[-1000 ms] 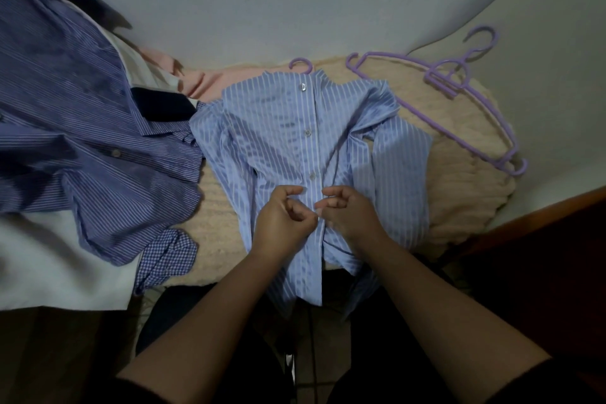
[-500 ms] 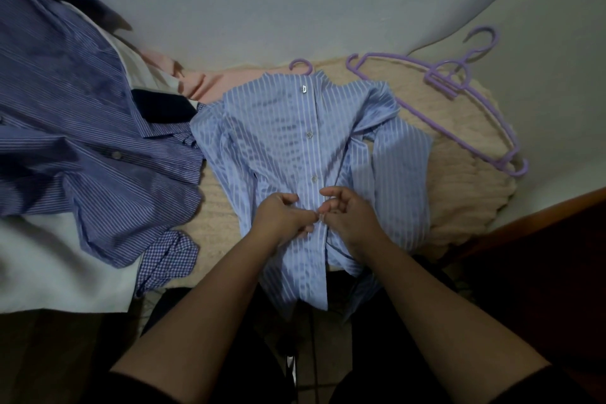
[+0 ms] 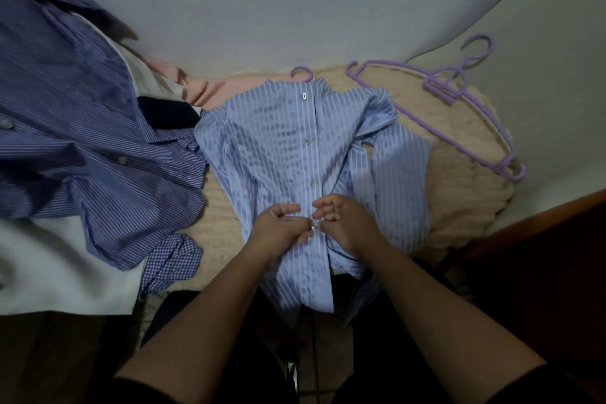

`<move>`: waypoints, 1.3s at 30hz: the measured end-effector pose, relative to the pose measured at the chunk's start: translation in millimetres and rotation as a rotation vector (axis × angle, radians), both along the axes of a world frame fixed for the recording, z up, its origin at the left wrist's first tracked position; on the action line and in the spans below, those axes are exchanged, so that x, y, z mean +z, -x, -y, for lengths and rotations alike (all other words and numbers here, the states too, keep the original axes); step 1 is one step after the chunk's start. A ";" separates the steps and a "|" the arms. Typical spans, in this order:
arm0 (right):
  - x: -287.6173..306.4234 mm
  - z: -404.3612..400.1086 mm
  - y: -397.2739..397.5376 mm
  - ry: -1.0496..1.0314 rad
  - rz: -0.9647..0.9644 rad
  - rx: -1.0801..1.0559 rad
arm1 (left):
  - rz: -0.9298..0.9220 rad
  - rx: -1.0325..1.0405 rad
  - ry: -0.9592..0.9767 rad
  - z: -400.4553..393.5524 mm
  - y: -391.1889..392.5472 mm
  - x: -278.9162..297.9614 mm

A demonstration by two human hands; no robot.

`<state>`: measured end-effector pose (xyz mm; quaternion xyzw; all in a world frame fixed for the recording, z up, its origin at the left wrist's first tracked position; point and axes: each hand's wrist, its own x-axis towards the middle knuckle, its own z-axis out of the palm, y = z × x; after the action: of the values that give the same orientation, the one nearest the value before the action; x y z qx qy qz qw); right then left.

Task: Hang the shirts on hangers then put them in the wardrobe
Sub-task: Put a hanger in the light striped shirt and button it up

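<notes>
Right in the middle, the left hand (image 3: 278, 226) and the right hand (image 3: 341, 223) meet on the front of the light blue shirt with white stripes (image 3: 295, 154). Both hands have curled fingers and pinch the shirt's front edges together around a small clear button (image 3: 314, 224). The fingertips of the two hands almost touch.

That shirt lies flat on a fuzzy cream blanket (image 3: 459, 200), buttons facing up. Its bottom end hangs over the near edge of the blanket. At the collar, the hook of a purple plastic hanger (image 3: 302, 71) pokes out, so the hanger sits inside the shirt.

To the right of the light blue shirt, more purple plastic hangers (image 3: 459, 108) lie in a pile, partly on the blanket, well apart from the hands. Bare blanket shows between them and the shirt's sleeve.

To the left of the light blue shirt, a dark blue shirt with thin stripes (image 3: 82, 141) is spread out, its edge touching the light blue one. A small blue checked cloth (image 3: 170, 259) lies just below it. A pink cloth (image 3: 210, 88) peeks out behind the collar.
</notes>
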<state>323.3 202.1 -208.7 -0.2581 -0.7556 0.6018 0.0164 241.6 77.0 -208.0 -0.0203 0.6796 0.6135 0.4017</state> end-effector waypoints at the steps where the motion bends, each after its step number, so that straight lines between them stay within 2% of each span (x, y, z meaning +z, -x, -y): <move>1: 0.8 0.9 -1.0 -0.038 0.002 0.008 | -0.017 -0.008 -0.007 0.7 -0.1 -1.0; 5: 2.0 3.0 -6.4 -0.237 0.019 0.056 | -0.067 -0.059 0.001 0.4 -1.9 1.3; 7: 4.3 4.0 -8.0 -0.271 0.032 0.050 | -0.064 -0.071 0.019 0.9 -2.9 4.8; 13: 32.4 -13.6 10.7 -0.279 0.047 -0.078 | -0.241 -0.066 0.072 -8.5 19.6 28.4; 17: 62.7 -39.6 44.7 -0.280 -0.052 -0.109 | -0.446 -0.044 0.055 -28.2 59.7 60.3; 25: 98.8 -99.8 124.4 -0.290 -0.192 -0.227 | -0.678 0.021 0.023 -76.3 132.1 110.6; 28: 106.0 -119.3 157.8 -0.373 -0.199 -0.233 | -0.800 0.051 0.073 -96.2 168.7 118.5; 33: 93.9 -142.7 201.0 -0.460 -0.178 -0.164 | -0.821 -0.030 0.176 -116.9 213.8 103.2; 39: 43.8 -148.2 214.4 -0.672 -0.058 -0.013 | -0.786 -0.264 0.509 -116.1 230.0 53.3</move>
<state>108.9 350.3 -164.9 -0.2258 -0.9093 0.3261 0.1261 11.7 193.1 -154.7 0.2017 0.9051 0.3330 0.1710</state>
